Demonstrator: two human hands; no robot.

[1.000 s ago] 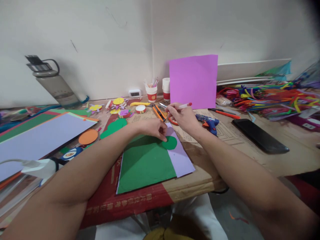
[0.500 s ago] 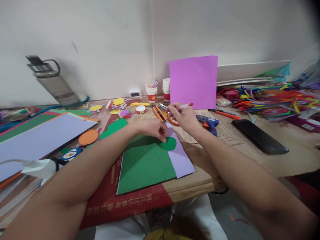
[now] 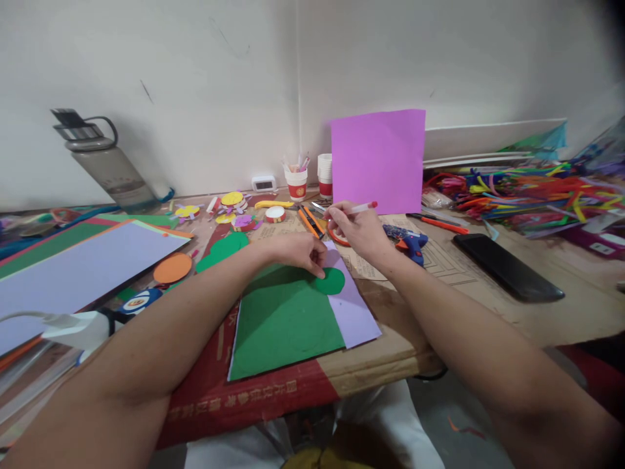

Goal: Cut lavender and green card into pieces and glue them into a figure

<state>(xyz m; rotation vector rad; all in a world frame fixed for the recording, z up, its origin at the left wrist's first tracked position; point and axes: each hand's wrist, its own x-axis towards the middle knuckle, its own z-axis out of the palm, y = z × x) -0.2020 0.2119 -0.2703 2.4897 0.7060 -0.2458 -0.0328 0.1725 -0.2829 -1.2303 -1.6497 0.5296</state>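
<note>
My left hand (image 3: 303, 253) is closed, its fingertips at the upper left edge of a green paper circle (image 3: 330, 281). The circle lies over the right edge of a green sheet (image 3: 288, 326), partly on the lilac sheet (image 3: 359, 322) beneath. In my right hand (image 3: 359, 229) is a slim white pen (image 3: 362, 208) with a red end, held slanted above the far edge of the lilac sheet. Its tip is hidden behind my fingers. More green paper circles (image 3: 225, 249) lie beyond my left forearm.
A blue glue gun (image 3: 414, 246) and a black phone (image 3: 508, 267) lie to the right. Box cutters (image 3: 311, 221) and paper cups (image 3: 296, 184) stand or lie behind my hands. A purple sheet (image 3: 378, 161) leans upright at the back. Far left is a bottle (image 3: 114, 172).
Hardly anything differs. The green circle under my left fingertips has shifted very slightly; both hands stay in nearly the same place.
</note>
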